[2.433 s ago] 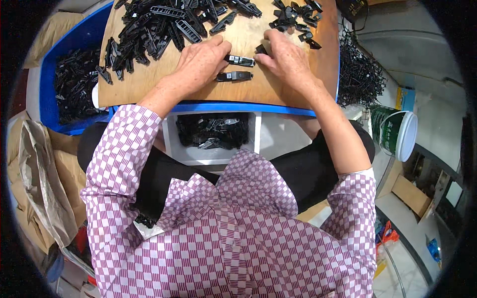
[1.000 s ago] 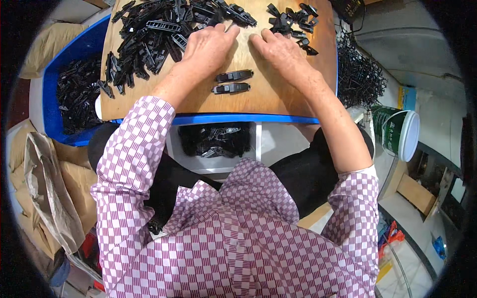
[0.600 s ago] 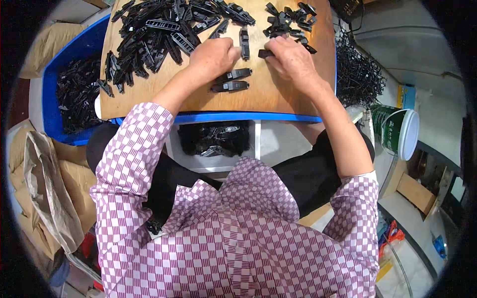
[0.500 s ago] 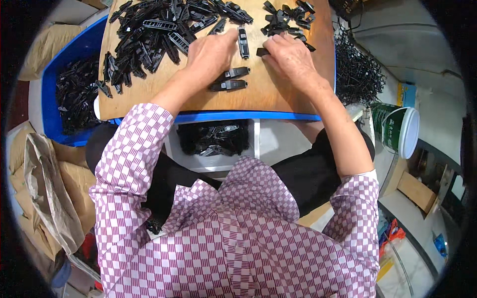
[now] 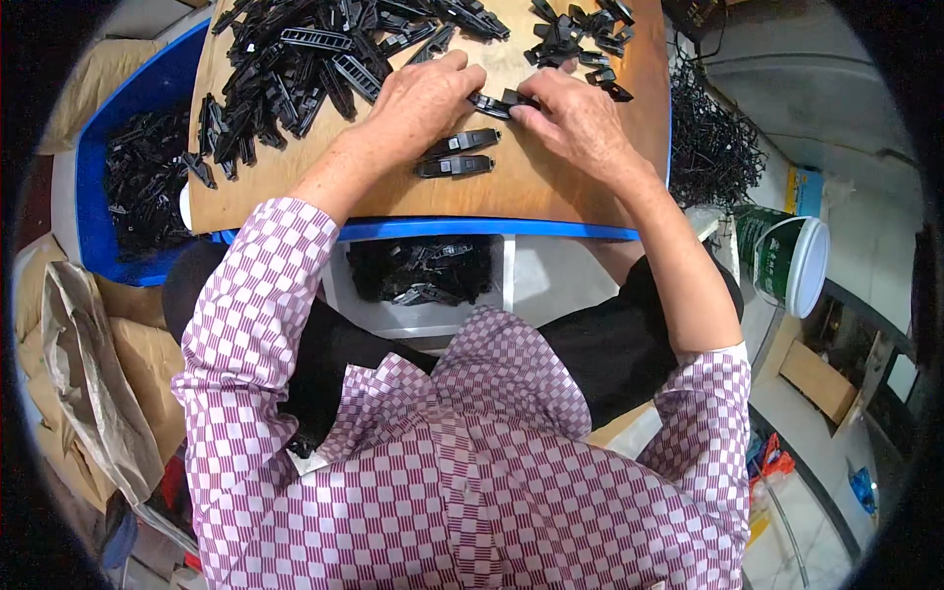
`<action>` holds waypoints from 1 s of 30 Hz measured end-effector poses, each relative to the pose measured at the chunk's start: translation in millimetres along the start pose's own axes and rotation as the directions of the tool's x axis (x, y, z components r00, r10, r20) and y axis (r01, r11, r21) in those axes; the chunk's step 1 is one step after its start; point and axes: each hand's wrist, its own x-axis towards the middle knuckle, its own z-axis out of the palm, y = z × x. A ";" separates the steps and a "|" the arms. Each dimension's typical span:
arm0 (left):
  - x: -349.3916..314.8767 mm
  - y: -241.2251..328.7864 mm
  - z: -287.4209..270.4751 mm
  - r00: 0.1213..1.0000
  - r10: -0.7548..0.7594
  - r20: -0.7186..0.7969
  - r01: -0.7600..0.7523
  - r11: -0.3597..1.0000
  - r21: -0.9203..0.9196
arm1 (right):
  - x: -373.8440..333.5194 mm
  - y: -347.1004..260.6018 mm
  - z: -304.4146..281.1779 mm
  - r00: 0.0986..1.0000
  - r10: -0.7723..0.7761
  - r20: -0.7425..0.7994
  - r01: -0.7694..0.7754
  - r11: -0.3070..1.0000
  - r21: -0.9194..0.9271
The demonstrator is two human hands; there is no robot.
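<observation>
Left hand (image 5: pixel 428 96): curled, pinching one end of a long black clip (image 5: pixel 489 106). Right hand (image 5: pixel 575 116): thumb and fingers gripping a small black piece (image 5: pixel 516 97) at the clip's other end, over a wooden board (image 5: pixel 560 192). Nearby: two clips (image 5: pixel 460 143). Room: blue bin (image 5: pixel 93 187), green bucket (image 5: pixel 772 254).

Left pile (image 5: pixel 285 74) far left on desk (image 5: pixel 560 187) | right pile (image 5: pixel 580 37) far right | held part (image 5: pixel 490 106) between hands (image 5: pixel 418 98) (image 5: pixel 578 113) | loose pair (image 5: pixel 454 167) before them, toward near edge | tub (image 5: pixel 91 192) left of desk | tray (image 5: pixel 418 317) below near edge | heap (image 5: pixel 710 138) right of desk
</observation>
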 end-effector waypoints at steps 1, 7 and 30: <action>-0.8 0.0 -0.3 1.000 -0.020 0.004 0.020 1.000 -0.023 | -0.2 -3.3 -2.7 0.999 -0.006 0.048 0.007 1.000 -0.026; -2.2 -7.2 -1.7 1.000 -0.003 -0.011 0.002 0.993 -0.120 | -2.8 -9.1 -6.3 0.983 0.044 0.180 -0.015 0.987 -0.160; -0.9 -5.2 -5.8 0.999 0.046 0.023 -0.039 0.971 -0.238 | -0.1 -12.0 4.4 0.977 0.048 0.207 -0.038 0.998 -0.051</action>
